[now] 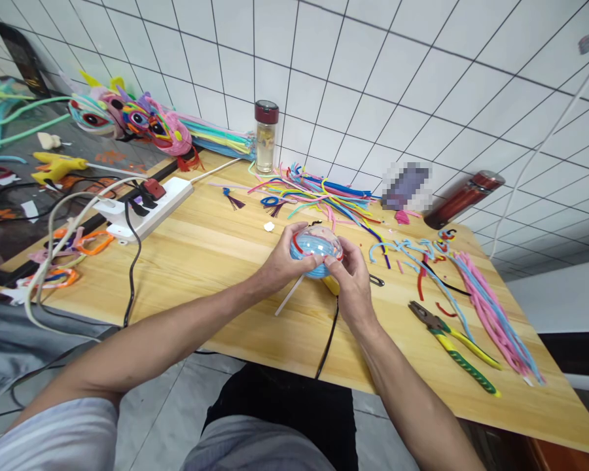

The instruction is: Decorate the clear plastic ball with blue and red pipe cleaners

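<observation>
A clear, rounded shell (316,251), like a plastic ball, has light blue fuzzy strands wound over its lower part and a red strand along its left side. My left hand (290,254) grips its left side, thumb pressed on the front. On the right side my right hand (351,275) holds it, thumb and fingers against the blue strands. Both hands hold it above the wooden table. Partly hidden beneath is a yellow tool (330,285), with a black cord running toward the table's front edge. A thin white stick (288,297) shows below the ball.
Pliers (451,347) and pink and blue pipe cleaners (495,314) lie at right. Loose pipe cleaners (324,196), a glass bottle (266,137) and a red flask (464,199) are behind. At left are a power strip (152,209), a yellow glue gun (59,169) and colourful fuzzy figures (142,124).
</observation>
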Tool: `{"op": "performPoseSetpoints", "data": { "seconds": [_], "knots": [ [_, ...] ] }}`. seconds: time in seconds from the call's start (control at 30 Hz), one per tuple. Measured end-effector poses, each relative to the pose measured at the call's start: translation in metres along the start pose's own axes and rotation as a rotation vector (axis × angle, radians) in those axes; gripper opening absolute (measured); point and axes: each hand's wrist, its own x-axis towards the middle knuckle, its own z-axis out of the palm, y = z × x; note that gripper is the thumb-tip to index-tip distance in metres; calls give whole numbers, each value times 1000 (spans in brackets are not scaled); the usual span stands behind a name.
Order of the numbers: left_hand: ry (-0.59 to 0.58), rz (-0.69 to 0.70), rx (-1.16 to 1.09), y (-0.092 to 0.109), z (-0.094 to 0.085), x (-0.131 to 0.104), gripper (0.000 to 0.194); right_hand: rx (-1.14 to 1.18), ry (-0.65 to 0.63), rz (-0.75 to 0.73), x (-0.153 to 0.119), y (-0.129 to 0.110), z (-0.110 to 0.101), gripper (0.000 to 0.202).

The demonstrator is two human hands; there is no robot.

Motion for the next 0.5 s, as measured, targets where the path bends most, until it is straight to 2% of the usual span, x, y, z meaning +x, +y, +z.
{"op": "performPoseSetpoints", "data": {
  "seconds": [0.27,0.5],
  "knots": [
    [-69,66,28,-3,0,0,107,-39,8,-21,0,0,-3,69],
    [-35,59,27,-7,2,-2,102,-31,17,-5,0,-1,-2,70]
  ]
}}
